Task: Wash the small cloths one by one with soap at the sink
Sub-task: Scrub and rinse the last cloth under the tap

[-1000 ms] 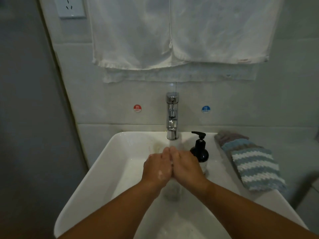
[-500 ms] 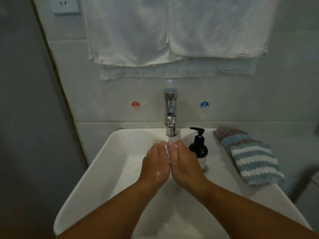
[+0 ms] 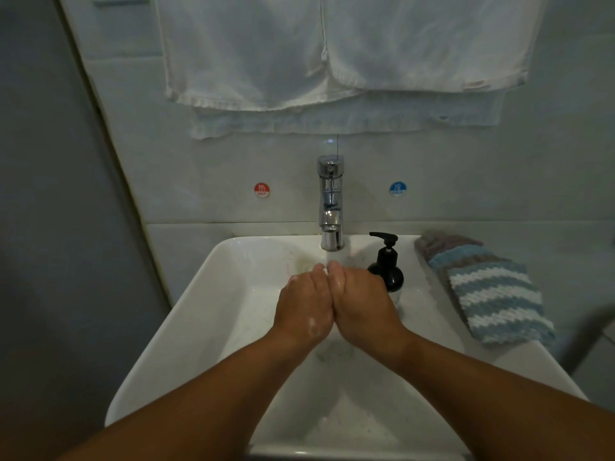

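My left hand (image 3: 304, 309) and my right hand (image 3: 361, 306) are pressed together over the white sink (image 3: 199, 314), just below the chrome faucet (image 3: 330, 207). A thin stream of water falls onto their fingertips. Between the fingertips shows a sliver of a small white cloth (image 3: 324, 269); the rest of it is hidden inside my hands. White soap foam spots the back of my left hand. A black soap pump bottle (image 3: 386, 265) stands on the sink right behind my right hand. Folded striped blue, white and grey cloths (image 3: 489, 291) lie on the sink's right rim.
White towels (image 3: 332, 61) hang on the wall above the faucet. A red hot sticker (image 3: 262, 190) and a blue cold sticker (image 3: 397, 189) flank it. A grey wall closes in on the left. Foam lies in the near part of the basin (image 3: 349, 427).
My joined hands have shifted slightly within the water stream and rubbed against each other. The view has tilted a little downward.
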### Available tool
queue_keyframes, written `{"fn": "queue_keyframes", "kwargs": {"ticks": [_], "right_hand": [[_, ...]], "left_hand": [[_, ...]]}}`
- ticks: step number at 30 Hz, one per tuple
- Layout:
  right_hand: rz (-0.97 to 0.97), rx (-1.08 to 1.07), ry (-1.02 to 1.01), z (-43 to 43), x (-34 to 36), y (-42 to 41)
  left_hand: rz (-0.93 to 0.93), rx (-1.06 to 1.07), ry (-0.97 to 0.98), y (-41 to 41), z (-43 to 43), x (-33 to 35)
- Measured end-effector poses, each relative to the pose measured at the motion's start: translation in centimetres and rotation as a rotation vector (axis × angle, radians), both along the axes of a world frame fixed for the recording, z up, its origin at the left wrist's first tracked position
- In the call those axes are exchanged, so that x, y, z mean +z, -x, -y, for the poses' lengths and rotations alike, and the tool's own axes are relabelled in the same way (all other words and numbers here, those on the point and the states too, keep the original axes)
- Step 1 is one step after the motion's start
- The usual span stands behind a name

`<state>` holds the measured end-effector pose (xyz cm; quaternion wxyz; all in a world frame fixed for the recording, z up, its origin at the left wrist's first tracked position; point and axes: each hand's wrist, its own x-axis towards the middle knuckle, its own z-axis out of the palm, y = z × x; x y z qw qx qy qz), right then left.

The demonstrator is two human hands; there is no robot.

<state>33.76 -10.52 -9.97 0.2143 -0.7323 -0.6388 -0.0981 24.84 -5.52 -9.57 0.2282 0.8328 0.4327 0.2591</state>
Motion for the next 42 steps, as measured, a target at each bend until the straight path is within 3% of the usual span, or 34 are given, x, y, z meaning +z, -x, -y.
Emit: {"fn": "queue_keyframes", "kwargs": {"ticks": [3,5,7,9,12,15,20,24,27,31,37,42], "right_hand": [[0.084,0.012,-0.095,-0.2,-0.4,0.1],[-0.011,0.014,-0.247,-0.5,-1.4,-0.3],[-0.363,0.054,-0.309,-0.2,-0.5,-0.1],[-0.931,-0.027,-0.260,0.3,0.6,0.0],[-1.239,-0.062,-0.115,0.3,1.2,-0.9],[-1.366,0.049,-0.042,0.7,1.2,-1.3],[-1.270,0.092,-0.100,0.8,0.7,-2.9],[-1.180,0.051,-0.072,0.9,0.4,-3.0],[-1.109,0.017,-0.071,0.9,0.4,-3.4],[-1.051,-0.048,-0.062,1.6,0.5,-4.4],[-1.003,-0.113,-0.116,2.0,2.7,-5.5],[-1.036,-0.052,0.104,3.1,4.7,-6.0]], "left_hand": [[0.023,-0.005,0.010,0.3,0.4,0.3],[0.192,-0.034,0.057,0.4,0.6,0.3],[0.398,-0.043,0.170,0.3,1.0,0.1],[0.584,-0.079,0.298,0.1,1.0,0.0],[0.706,-0.074,0.386,0.5,0.0,-0.1],[0.729,-0.088,0.424,1.3,-0.9,-0.1],[0.666,-0.169,0.553,2.2,-2.0,-0.3],[0.439,-0.165,0.286,2.1,-2.2,-0.6],[0.541,-0.081,0.257,2.2,-2.4,-0.4],[0.741,0.076,0.388,2.6,-3.3,0.4],[0.671,0.032,0.294,4.6,-3.4,2.0],[0.718,0.044,0.289,7.3,-3.5,2.7]]}}
